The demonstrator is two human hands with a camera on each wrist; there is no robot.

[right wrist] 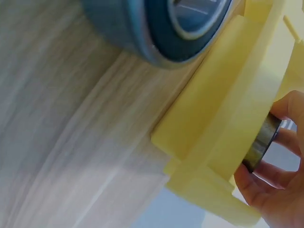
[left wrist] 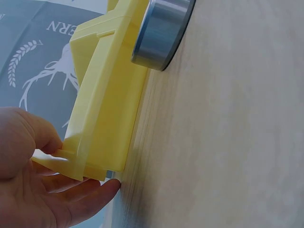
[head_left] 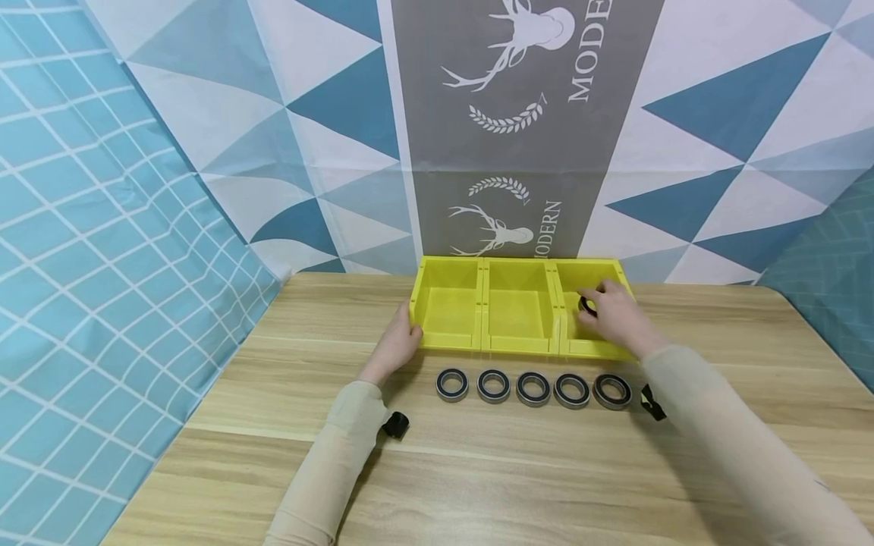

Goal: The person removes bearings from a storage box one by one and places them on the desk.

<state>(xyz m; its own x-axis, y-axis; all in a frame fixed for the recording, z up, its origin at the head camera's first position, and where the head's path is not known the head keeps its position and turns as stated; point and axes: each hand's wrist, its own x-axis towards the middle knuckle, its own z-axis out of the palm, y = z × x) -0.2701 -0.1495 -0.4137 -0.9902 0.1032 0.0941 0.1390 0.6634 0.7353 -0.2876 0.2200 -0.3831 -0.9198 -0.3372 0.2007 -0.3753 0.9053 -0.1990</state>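
Three yellow bins stand joined side by side: a left bin [head_left: 447,342], a middle bin [head_left: 520,345] and a right bin [head_left: 592,349]. My left hand [head_left: 394,343] grips the outer side of the left bin; in the left wrist view its thumb lies at the rim, fingers below. My right hand [head_left: 617,315] reaches into the right bin and pinches a ball bearing [head_left: 585,306] between thumb and fingers. In the right wrist view that bearing [right wrist: 262,142] shows on edge, partly hidden behind the bin wall. The left and middle bins hold nothing.
Several ball bearings [head_left: 532,388] lie flat in a row on the wooden table [head_left: 492,485], just in front of the bins. Small black pieces sit at both wrists. A patterned cloth [head_left: 498,152] hangs behind the table, with a blue grid cloth [head_left: 89,250] at the left.
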